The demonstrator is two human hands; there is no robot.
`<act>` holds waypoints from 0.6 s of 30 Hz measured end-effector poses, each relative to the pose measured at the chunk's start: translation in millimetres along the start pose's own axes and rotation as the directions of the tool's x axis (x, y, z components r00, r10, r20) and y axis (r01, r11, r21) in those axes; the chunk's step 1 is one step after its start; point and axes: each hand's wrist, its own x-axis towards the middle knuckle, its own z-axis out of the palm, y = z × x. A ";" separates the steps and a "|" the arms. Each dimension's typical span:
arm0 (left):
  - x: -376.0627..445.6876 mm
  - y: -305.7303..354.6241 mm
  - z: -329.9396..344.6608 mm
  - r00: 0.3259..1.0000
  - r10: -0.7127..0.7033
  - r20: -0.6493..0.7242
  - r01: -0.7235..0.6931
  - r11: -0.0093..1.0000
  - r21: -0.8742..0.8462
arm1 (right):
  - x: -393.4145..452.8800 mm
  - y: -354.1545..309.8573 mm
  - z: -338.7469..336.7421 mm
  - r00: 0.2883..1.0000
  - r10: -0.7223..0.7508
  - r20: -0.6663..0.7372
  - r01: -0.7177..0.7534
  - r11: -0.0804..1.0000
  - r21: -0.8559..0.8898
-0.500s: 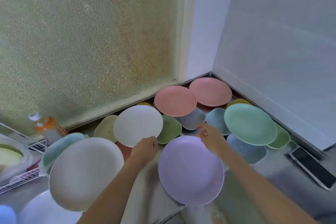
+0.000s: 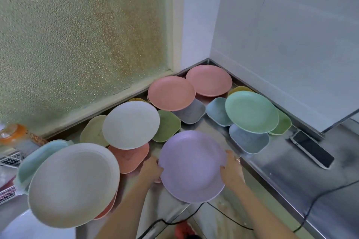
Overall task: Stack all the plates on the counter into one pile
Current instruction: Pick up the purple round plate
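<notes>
A round lilac plate [image 2: 191, 165] sits at the front edge of the steel counter [image 2: 275, 172]. My left hand [image 2: 150, 169] grips its left rim and my right hand [image 2: 232, 170] grips its right rim. Behind it lie several scattered plates: a white one [image 2: 131, 124], two pink ones [image 2: 171, 93] [image 2: 208, 80], a mint-green one [image 2: 251, 111], and smaller square dishes in green [image 2: 168, 125], grey [image 2: 191, 112], blue [image 2: 247, 139] and pink [image 2: 129, 158]. A large white plate [image 2: 73, 184] lies at the front left over a pink one.
A black phone [image 2: 312, 149] lies on the counter at the right. A dark cable [image 2: 320, 203] runs across the front right. An orange-capped bottle [image 2: 13, 134] and a wire rack [image 2: 9, 159] stand at the left. Frosted glass and white walls close the corner.
Both hands have come back from the plates farther off and taken hold of the lilac plate's rims, left hand on the left, right hand on the right.
</notes>
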 end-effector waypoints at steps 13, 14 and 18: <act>-27.3 5.4 -12.0 0.987 -0.102 0.121 0.118 0.984 -0.132 | -9.2 14.6 10.5 0.999 0.031 -0.021 -0.027 0.981 0.195; -28.0 4.6 -12.4 0.986 -0.105 0.128 0.122 0.984 -0.132 | -10.7 15.5 11.4 0.999 0.025 -0.045 -0.015 0.975 0.223; -26.7 1.7 -9.5 0.993 -0.063 0.098 0.078 0.984 -0.157 | -16.5 10.5 7.0 0.990 0.025 -0.140 0.020 0.950 0.312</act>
